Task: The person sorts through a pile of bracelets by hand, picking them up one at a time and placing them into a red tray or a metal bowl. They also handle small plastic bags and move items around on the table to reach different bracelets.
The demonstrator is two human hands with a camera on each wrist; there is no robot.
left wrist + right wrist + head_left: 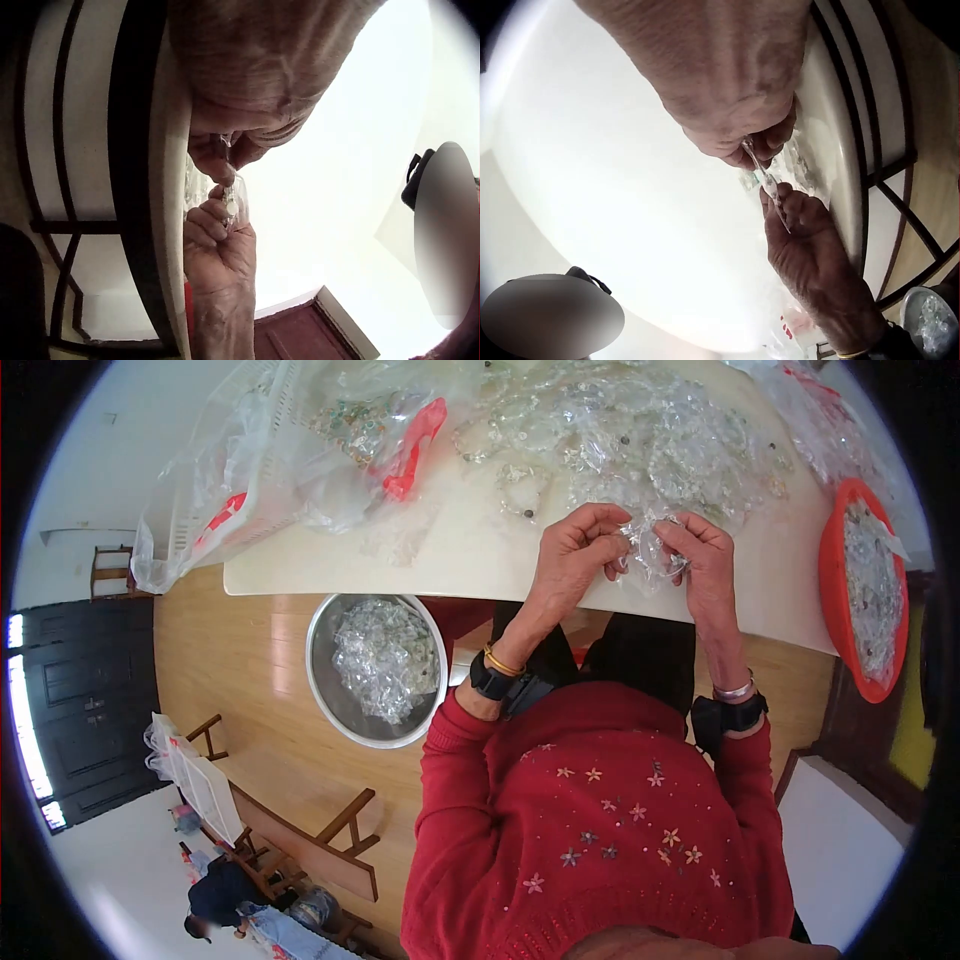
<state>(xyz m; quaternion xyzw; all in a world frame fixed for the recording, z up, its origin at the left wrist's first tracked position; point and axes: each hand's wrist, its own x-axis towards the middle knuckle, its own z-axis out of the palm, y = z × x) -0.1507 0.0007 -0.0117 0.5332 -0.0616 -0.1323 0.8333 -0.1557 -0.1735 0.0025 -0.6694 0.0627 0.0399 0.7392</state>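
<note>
Between both hands, over the front part of the cream table, is a small clear plastic bag (655, 560). The left hand (582, 552), with a yellow bangle at its wrist, pinches one side of it with thumb and fingers. Opposite, the right hand (702, 555) pinches the other side. Seen edge-on in the right wrist view, the bag (771, 184) stretches as a thin strip from one hand to the other. A pale round spot shows on it in the left wrist view. Just beyond the hands spreads a heap of clear bagged bead strings (660, 445).
One loose beaded loop (522, 490) lies left of the heap. A white plastic basket (262, 445) with plastic bags stands at the table's left. An orange-red basin (832, 575) of bagged pieces is at the right edge. A metal bowl (318, 660) of similar bags sits below the table's front edge.
</note>
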